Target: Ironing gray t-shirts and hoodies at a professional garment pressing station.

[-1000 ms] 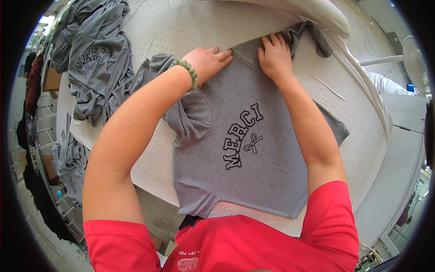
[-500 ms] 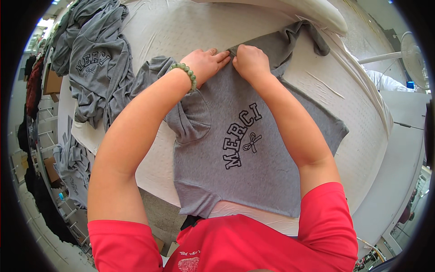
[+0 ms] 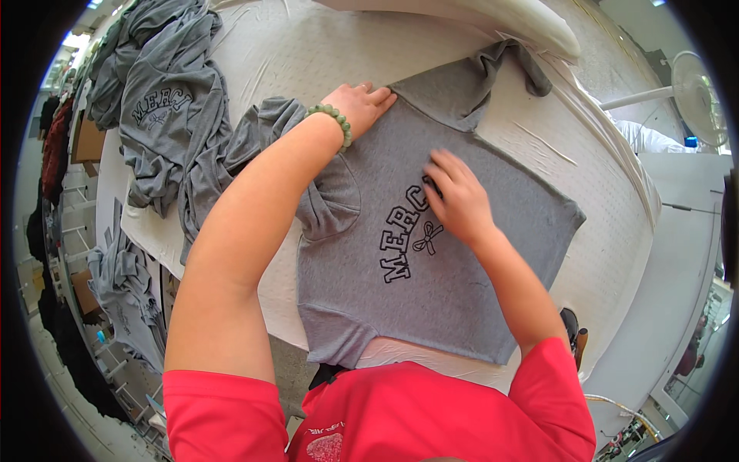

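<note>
A grey sweatshirt [image 3: 477, 300] with curved black outlined lettering and a small bow print is spread front up across the white-covered table [image 3: 531, 146]. My left hand [image 3: 360, 109], with a green bead bracelet [image 3: 332, 119] at its wrist, lies on the far edge of the cloth, fingers flat and stretched out. Over the end of the lettering is my right hand [image 3: 462, 196], fingers apart and slightly blurred; whether it touches the cloth I cannot tell. One sleeve [image 3: 493, 73] reaches to the far right. Near my left forearm the other side of the garment is bunched.
A heap of similar grey garments [image 3: 173, 146] covers the far left of the table. More grey cloth [image 3: 127, 296] hangs lower at left. A white padded arm [image 3: 493, 19] crosses the far edge. At right stands a fan [image 3: 695, 92]; a brown handle [image 3: 581, 346] shows by my right elbow.
My right hand has left the far edge beside my left hand and moved nearer, over the lettering, its fingers opening. The left hand stays at the far edge, its fingers flat.
</note>
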### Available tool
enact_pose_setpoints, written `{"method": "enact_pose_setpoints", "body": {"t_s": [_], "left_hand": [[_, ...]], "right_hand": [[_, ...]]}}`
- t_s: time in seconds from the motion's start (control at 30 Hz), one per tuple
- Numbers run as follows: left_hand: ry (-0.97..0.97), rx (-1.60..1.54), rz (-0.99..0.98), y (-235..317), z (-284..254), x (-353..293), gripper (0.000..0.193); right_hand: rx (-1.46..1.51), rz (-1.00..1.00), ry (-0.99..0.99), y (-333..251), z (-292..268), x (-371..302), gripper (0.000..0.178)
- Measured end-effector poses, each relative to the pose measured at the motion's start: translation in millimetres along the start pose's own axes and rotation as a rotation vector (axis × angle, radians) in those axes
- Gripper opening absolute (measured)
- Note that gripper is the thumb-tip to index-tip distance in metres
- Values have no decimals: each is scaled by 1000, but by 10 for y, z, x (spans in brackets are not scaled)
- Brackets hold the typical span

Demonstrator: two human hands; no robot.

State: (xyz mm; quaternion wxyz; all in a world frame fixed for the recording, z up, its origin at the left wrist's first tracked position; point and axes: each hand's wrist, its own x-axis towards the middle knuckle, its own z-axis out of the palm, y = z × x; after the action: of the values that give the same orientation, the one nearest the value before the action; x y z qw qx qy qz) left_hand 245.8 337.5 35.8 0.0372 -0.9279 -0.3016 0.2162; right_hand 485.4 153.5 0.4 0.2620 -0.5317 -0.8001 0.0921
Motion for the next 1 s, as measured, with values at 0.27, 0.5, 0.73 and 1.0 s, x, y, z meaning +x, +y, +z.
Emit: {"method": "enact_pose_setpoints", "body": {"t_s": [0.27,0.5,0.73,1.0], "left_hand": [[13,-57,41,-49,5,-82,132],[-3,-98,57,-64,-7,-91,113],[42,-153,79,-131,56,-68,100],[69,-138,71,-123,98,-63,72]], "right_hand": [[-757,759,156,72,-2216,-3123,71],[-468,1321,-13,45,-2549,-4512,59],[-15,1485,-87,199,-2751,-2945,27],[3,766,-322,16,-1485,159,46]]}}
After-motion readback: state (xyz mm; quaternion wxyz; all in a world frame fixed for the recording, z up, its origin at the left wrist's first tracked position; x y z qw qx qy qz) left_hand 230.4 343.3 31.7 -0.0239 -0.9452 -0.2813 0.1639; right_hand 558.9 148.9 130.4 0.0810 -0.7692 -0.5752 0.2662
